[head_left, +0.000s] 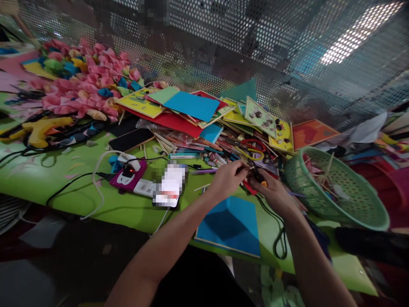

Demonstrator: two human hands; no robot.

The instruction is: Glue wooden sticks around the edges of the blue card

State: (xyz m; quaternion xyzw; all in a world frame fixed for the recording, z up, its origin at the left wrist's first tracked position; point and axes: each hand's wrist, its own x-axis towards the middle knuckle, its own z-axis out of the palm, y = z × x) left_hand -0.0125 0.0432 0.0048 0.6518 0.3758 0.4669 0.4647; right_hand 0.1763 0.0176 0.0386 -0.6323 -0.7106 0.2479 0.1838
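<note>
"What are we holding?"
"We are clasping a dark, orange-marked tool (254,173) in our right grip (270,191), over the counter (32,179); we are covering too much to tell its shape."
"And our left grip (230,175)?"
"It is curling beside the tool; whether it is pinching anything, we cannot tell. Our left forearm (179,238) is hiding one corner of the blue board (231,221)."
</note>
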